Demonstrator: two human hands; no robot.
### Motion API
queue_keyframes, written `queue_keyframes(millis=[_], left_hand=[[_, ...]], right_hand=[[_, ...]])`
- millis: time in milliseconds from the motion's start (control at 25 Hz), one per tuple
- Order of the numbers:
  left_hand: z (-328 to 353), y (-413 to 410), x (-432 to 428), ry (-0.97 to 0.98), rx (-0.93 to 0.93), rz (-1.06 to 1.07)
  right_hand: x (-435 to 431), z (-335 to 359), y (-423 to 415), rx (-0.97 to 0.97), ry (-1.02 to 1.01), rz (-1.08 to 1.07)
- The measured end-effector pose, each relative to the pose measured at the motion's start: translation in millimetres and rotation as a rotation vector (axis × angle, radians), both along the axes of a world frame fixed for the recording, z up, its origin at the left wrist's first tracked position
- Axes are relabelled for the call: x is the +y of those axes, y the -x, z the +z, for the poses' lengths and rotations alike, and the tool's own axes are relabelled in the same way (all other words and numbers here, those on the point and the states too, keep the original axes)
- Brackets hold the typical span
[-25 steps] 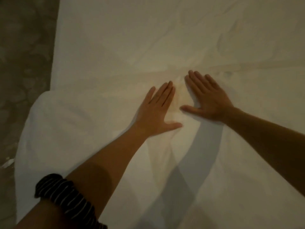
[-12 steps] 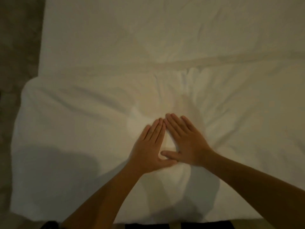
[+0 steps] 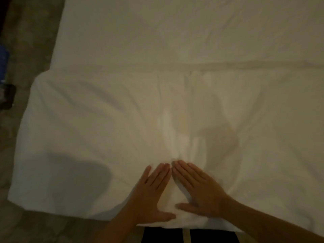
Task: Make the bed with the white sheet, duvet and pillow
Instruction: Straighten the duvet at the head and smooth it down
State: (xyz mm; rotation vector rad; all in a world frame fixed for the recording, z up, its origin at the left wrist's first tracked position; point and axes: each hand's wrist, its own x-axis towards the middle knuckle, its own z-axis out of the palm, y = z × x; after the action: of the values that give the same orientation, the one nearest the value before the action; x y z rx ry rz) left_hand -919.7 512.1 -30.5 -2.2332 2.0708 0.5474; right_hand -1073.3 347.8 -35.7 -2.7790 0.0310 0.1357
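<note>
left hand (image 3: 149,195), right hand (image 3: 199,190): flat, straight-fingered, pressing duvet (image 3: 87,128) | duvet: white, puffy, creased | sheet (image 3: 175,32): smooth

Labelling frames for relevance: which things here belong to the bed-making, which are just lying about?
Job: white duvet, white sheet, left hand and right hand flat on the duvet.
Lying about: dark object and blue item on the floor, left edge.

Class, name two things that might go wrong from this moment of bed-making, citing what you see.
With left hand and right hand pressed flat by the duvet's near edge, pushing may deepen the creases fanning beyond them. The duvet juts left past the sheet, so it may finish lopsided.
</note>
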Motion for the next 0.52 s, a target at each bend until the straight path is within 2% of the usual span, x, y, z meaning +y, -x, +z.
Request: queue_keyframes(millis=[160,240,320,440,520], left_hand=[[-6.7,-29.2,-104.2,0.159,-0.041,0.077],[-9.8,-43.8,-177.6,0.214,-0.077,0.096],[-7.0,-56.0,-233.3,0.188,-0.132,0.118],[-7.1,-54.8,-269.1,0.100,-0.215,0.150],[-10.8,-37.9,-261.2,0.164,-0.179,0.151]], right_hand=[[-105.9,-7.1,-29.1,-0.112,0.096,-0.063],[-170.7,-11.8,-55.0,-0.112,0.184,-0.088],[-217.2,-9.1,-73.4,-0.062,0.255,-0.130],[-242.5,-12.3,-77.1,-0.023,0.296,-0.166],[-230.8,-15.9,-60.8,-0.057,0.268,-0.210]])
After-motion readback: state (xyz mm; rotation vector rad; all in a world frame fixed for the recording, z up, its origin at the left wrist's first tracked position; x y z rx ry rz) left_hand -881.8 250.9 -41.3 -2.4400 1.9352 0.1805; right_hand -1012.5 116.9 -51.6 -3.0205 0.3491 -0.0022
